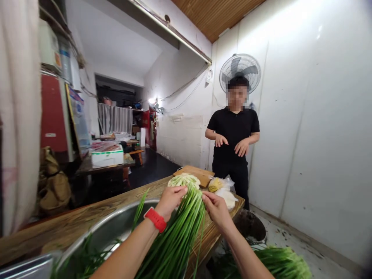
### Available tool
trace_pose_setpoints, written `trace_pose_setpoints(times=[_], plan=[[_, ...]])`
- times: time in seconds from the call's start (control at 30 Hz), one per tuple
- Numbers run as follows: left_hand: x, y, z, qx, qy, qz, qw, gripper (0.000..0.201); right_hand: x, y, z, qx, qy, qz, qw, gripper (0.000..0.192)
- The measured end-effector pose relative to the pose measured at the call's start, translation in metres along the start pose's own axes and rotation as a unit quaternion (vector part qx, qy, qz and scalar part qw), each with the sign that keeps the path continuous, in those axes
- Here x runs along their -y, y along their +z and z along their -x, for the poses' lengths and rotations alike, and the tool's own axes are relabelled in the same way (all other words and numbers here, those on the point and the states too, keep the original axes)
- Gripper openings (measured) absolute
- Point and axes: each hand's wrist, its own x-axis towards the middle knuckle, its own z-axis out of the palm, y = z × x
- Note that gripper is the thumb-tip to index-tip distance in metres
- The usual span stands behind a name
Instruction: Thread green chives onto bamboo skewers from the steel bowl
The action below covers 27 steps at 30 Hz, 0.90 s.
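Observation:
A long bunch of green chives (183, 228) hangs from my hands, pale stalk ends up and dark leaves trailing down over the rim of a steel basin (101, 221). My left hand (171, 201), with a red watch strap (155, 220) on the wrist, is closed round the upper left of the bunch. At its upper right edge, the thumb and fingers of my right hand (216, 207) pinch the stalks. Just beyond my hands lies a pale green cauliflower (184, 179). More chives (90, 254) lie in the basin.
On the wooden table (148, 192) are a cutting board (194, 173) and plastic bags (226, 193) of food. A person (235, 131) in black stands beyond the table's end. Below right are a dark bucket (250, 224) and another pile of chives (279, 263).

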Motion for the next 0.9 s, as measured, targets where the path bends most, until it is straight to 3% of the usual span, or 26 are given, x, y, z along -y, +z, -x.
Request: trace_pose_setpoints(times=[0.1,0.27,0.5,0.67,0.8,0.9], plan=[[0.001,-0.006,-0.003,0.021,0.015,-0.061,0.998,0.039,0.002,0.001,-0.001,0.002,-0.002,0.005,1.0,0.044],[-0.002,-0.011,-0.004,-0.034,0.063,-0.048,0.996,0.037,0.009,0.002,-0.001,0.011,-0.006,0.01,1.0,0.047],[-0.004,-0.006,-0.001,-0.002,-0.011,0.122,0.992,0.042,0.014,0.006,-0.002,0.024,-0.012,0.019,0.999,0.046],[0.003,-0.004,0.0,-0.029,-0.023,0.144,0.989,0.04,0.012,0.012,-0.003,0.021,-0.012,0.027,0.999,0.046],[0.01,-0.007,0.003,-0.013,-0.07,0.181,0.981,0.036,0.008,0.016,0.0,0.024,-0.002,0.033,0.999,0.046],[0.012,-0.012,0.003,0.006,-0.064,0.165,0.984,0.034,0.003,0.018,-0.002,0.031,0.007,0.033,0.999,0.048]])
